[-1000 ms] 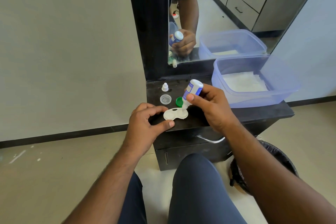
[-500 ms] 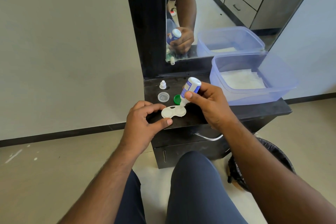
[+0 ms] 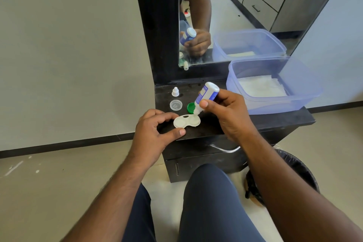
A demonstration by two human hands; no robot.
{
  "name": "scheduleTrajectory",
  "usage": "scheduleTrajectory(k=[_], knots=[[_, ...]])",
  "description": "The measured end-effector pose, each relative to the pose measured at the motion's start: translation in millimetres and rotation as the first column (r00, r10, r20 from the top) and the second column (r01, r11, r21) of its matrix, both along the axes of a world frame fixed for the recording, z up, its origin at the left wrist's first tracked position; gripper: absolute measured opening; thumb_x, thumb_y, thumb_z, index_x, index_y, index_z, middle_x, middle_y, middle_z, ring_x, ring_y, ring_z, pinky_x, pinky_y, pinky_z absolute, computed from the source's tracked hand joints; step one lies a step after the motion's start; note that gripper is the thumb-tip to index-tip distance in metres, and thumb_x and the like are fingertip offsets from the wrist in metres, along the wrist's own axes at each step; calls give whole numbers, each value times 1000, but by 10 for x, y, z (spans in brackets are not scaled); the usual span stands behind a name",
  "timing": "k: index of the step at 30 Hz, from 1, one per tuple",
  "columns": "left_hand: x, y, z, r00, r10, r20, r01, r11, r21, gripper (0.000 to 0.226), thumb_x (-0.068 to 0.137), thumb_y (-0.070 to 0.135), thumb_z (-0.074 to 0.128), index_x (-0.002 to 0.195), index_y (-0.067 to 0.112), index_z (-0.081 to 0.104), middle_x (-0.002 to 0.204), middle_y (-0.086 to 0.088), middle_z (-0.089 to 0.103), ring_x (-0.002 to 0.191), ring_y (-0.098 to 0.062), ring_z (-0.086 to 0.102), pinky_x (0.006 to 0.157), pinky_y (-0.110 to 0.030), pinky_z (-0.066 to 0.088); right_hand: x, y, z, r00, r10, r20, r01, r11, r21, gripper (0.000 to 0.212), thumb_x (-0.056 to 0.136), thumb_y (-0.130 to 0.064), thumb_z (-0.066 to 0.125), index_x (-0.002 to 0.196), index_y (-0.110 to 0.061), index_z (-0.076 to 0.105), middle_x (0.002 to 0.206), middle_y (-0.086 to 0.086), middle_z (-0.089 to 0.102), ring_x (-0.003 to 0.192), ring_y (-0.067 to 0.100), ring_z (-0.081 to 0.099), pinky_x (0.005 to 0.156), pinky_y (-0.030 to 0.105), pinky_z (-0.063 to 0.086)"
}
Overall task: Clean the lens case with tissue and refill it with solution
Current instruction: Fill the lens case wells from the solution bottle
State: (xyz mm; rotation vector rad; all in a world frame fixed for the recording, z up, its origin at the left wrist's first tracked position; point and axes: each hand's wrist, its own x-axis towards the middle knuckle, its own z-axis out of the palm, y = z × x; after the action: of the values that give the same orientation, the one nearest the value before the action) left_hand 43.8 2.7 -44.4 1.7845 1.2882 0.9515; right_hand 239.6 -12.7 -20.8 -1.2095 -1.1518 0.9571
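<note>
A white two-well lens case (image 3: pixel 186 121) lies on the black counter (image 3: pixel 275 122), with both wells uncovered. My left hand (image 3: pixel 155 133) pinches its left end between thumb and forefinger. My right hand (image 3: pixel 225 112) grips a small white solution bottle with a blue label (image 3: pixel 207 94), tipped nozzle-down over the case's right well. A clear round lid (image 3: pixel 176 104) and a green lid (image 3: pixel 190 107) lie just behind the case. The bottle's white cap (image 3: pixel 175 91) stands farther back.
A translucent blue tub (image 3: pixel 306 92) holding white tissue (image 3: pixel 261 86) sits at the counter's right. A mirror (image 3: pixel 245 6) rises behind. A black-lined waste bin (image 3: pixel 294 171) stands on the floor at right, beside my knees. The counter has a drawer handle (image 3: pixel 225 148) in front.
Both hands, the bottle and the case keep the same arrangement. Only the camera view has shifted slightly.
</note>
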Motion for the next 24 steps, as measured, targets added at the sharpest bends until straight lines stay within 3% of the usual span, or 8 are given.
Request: scheduleTrajectory(k=[4,8,13,21,24], knots=[[2,-2,15,1000,-1,-12,1,1000,-8,36,68,26,84,102,29,73,95,11,56,96,-4,54,76,-12,41,11,11,-4,997,-54,-55,54,999,-9,30,65,-32,79,91,-22,70,81,-7,73,86,19,66,81,33,53],[9,0,9,1000,1,-12,-1,1000,-7,35,67,26,84,101,29,73,94,9,56,95,-6,54,75,-10,41,13,9,-1,997,-52,-60,52,999,-8,33,65,-24,83,95,-19,69,87,-2,74,90,20,68,75,29,53],[6,-4,9,1000,3,-27,-3,1000,-11,36,68,26,84,102,28,74,94,10,55,95,-7,54,74,-10,41,6,4,8,998,-45,-35,44,999,-12,24,67,-19,77,90,-22,70,78,-8,74,75,9,68,65,20,51],[0,-10,22,1000,-2,-21,2,1000,-11,35,69,26,84,101,31,72,95,8,56,96,-6,54,76,-14,42,8,13,-21,998,-29,54,31,999,-44,22,75,-16,75,93,-27,69,78,-17,73,79,5,69,68,17,52],[5,-13,23,1000,-3,-23,3,1000,-14,35,69,26,84,101,31,72,95,9,55,95,-5,53,73,-7,40,11,2,-14,997,-23,69,27,998,-51,25,77,-15,74,101,-19,69,84,-13,73,80,5,68,70,16,52]])
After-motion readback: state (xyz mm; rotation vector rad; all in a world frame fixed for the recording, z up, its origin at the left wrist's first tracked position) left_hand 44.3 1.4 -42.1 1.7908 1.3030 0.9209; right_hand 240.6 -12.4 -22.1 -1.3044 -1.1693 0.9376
